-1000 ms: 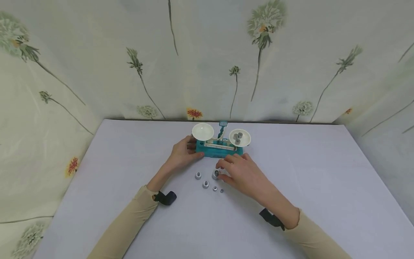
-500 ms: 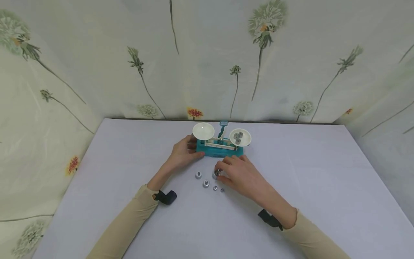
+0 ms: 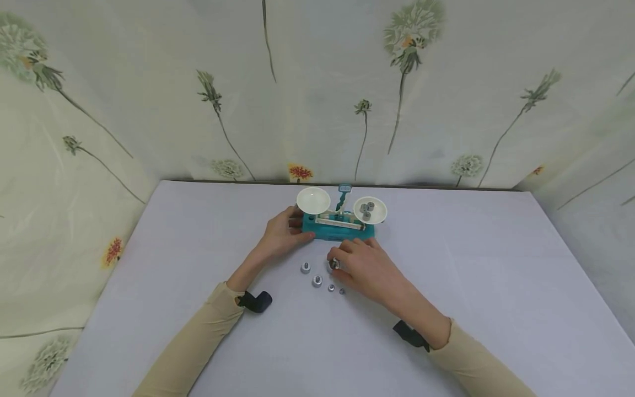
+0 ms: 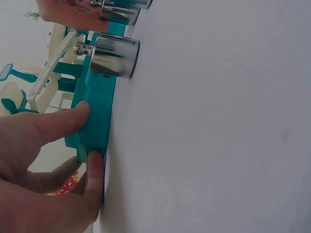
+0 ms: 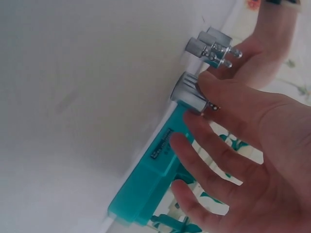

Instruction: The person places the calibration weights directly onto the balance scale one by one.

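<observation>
A teal balance scale [image 3: 322,230] with two white pans stands near the back of the table. My left hand [image 3: 281,232] grips the left end of its base, thumb at the front, as the left wrist view also shows. In front of the scale, my right hand [image 3: 364,271] pinches the largest silver calibration weight [image 5: 187,92] between thumb and index finger, close to the tabletop. The other right fingers are spread beside the scale's base. The left pan [image 3: 313,200] holds nothing, and three small grey metal pieces [image 3: 367,210] lie in the right pan.
Smaller silver weights stand left of and nearer than the right hand: two mid-sized ones, a weight [image 3: 306,268] and another weight [image 3: 317,281], plus a tiny weight [image 3: 331,288] and a tinier one [image 3: 342,291]. A flower-patterned curtain [image 3: 322,110] hangs behind the white table [image 3: 471,275].
My right thumb and index finger have closed in on the largest weight's top, and the right hand has shifted slightly left. The left hand stays on the scale.
</observation>
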A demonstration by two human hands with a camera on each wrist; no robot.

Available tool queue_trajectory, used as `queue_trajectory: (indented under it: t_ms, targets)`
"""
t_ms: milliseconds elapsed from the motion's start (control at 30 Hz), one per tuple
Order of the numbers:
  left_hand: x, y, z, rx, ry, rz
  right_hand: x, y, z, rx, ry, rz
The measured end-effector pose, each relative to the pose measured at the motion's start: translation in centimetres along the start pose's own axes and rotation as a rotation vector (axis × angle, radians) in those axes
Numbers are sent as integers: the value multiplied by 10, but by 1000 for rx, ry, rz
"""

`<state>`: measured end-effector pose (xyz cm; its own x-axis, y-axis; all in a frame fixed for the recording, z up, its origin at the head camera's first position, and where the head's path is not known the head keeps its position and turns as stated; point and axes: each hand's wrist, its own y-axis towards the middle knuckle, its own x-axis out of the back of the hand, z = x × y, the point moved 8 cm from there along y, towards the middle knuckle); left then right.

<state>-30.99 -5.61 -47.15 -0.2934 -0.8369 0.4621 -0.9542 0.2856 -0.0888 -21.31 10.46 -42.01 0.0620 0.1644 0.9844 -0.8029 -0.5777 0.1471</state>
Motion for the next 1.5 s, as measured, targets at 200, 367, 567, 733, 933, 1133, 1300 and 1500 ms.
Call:
queue_trajectory:
  t_ms: [200, 367, 567, 733, 933, 1133, 1300, 1500]
  targets:
    - [-1, 1, -1, -2, 6, 1, -6, 0, -1, -17, 0, 26]
    - [-1, -1, -2, -8, 2, 0, -11, 0, 0, -17, -11, 54]
    - [-1, -2, -2, -17, 6, 3, -13, 0, 1, -22, -21, 73]
    - [-1, -2, 0, -8, 14, 7, -14, -1, 1, -25, -25, 86]
    - [-1, -2, 0, -3, 8, 5, -14, 0, 1, -24, -25, 79]
    - [-1, -3, 0, 5, 6, 3, -15, 0, 1, -15, -30, 72]
    - [-1, -4, 0, -1, 5, 6, -12, 0, 1, -8, -29, 72]
    - [0, -3, 0, -11, 16, 7, -8, -2, -1, 0, -33, 58]
